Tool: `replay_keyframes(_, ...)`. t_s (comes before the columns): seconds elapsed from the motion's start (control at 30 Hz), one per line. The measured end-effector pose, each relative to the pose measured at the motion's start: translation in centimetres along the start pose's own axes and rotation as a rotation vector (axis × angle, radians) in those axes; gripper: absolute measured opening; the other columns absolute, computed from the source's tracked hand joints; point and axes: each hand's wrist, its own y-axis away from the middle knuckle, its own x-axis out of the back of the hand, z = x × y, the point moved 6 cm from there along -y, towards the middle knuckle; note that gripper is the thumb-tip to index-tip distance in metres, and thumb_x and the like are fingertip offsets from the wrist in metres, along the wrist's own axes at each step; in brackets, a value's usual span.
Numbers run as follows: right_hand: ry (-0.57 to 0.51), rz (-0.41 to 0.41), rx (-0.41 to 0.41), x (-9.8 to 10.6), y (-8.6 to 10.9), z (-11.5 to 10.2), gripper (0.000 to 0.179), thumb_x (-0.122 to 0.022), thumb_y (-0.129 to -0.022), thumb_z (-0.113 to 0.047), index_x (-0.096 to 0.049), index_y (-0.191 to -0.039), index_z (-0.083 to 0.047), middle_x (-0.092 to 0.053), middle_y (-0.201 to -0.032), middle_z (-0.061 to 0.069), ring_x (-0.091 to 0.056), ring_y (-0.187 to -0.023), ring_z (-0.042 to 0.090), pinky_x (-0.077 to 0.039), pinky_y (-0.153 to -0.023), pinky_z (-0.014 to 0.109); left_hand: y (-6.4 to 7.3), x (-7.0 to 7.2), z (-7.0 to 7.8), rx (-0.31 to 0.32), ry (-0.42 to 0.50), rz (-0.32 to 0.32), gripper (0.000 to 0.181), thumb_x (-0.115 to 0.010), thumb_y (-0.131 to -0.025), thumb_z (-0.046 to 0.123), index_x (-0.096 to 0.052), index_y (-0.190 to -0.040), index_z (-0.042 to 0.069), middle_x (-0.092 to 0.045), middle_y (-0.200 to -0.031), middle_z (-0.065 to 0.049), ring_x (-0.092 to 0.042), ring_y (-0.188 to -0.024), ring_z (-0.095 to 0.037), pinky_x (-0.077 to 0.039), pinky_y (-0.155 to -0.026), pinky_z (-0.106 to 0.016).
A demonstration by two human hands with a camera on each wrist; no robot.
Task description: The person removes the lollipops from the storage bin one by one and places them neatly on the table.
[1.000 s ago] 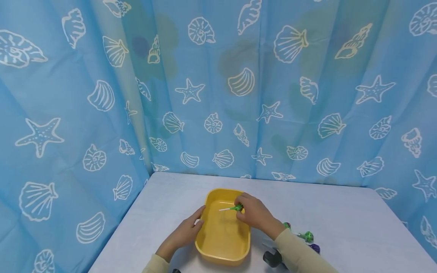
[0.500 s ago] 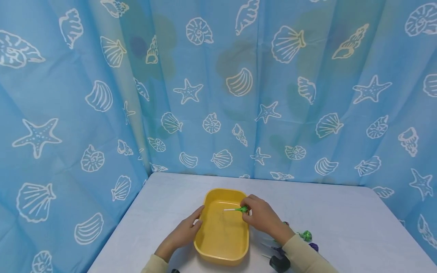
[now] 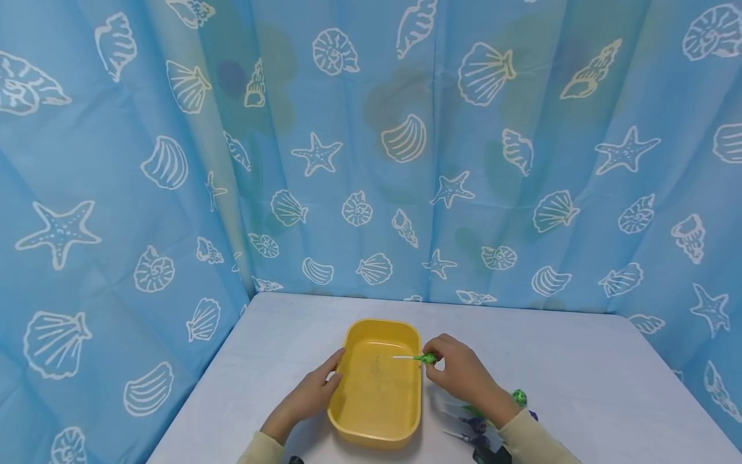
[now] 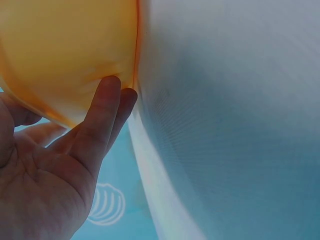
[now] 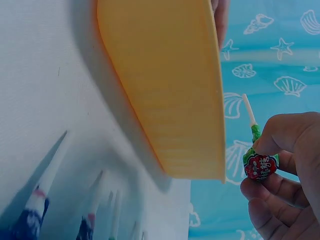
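Note:
My right hand [image 3: 460, 370] pinches a lollipop [image 3: 429, 358] by its wrapped head, over the right rim of a yellow plastic tub [image 3: 377, 438]. In the right wrist view the lollipop [image 5: 260, 165] has a green and red wrapper, and its white stick points away from the fingers. My left hand [image 3: 313, 393] touches the tub's left side. In the left wrist view, fairly straight fingers of the left hand [image 4: 65, 160] lie against the tub's outer wall [image 4: 70, 45]. No lollipop shows inside the tub.
More wrapped lollipops lie right of the tub, partly behind the right forearm: a green one [image 3: 518, 397] and purple ones [image 3: 476, 424] among them. A black object [image 3: 493, 455] sits at the front edge of view. A blue shell-print curtain [image 3: 371, 161] stands behind the white table [image 3: 580, 361].
My right hand has moved right with the lollipop, from above the tub's inside to its right rim. The left hand has stayed at the tub's side.

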Motion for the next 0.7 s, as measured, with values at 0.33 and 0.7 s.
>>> replay_keyframes(0.33,0.009,0.032,-0.055,1.9,2.0,1.3,0.019,-0.074,-0.080,-0.005,-0.070,-0.094,-0.017,-0.059,-0.089,-0.010,-0.061,-0.082,0.014,-0.056,-0.071,0.030,0.1,0.0,0.1,0.016,-0.011,0.014,0.054,-0.045,-0.108,0.021,-0.032,-0.160,0.012,-0.039,-0.159,-0.016,-0.037,-0.144,-0.041,-0.029,-0.116,-0.063)
replay_keyframes(0.7,0.054,0.041,-0.154,3.2,4.3,3.1,0.021,-0.074,-0.080,-0.008,-0.072,-0.101,-0.013,-0.062,-0.094,-0.007,-0.062,-0.086,0.011,-0.058,-0.076,0.036,0.0,0.0,0.1,0.016,0.002,0.002,0.054,-0.045,-0.109,0.021,-0.032,-0.160,0.012,-0.038,-0.159,-0.016,-0.036,-0.145,-0.041,-0.029,-0.116,-0.063)
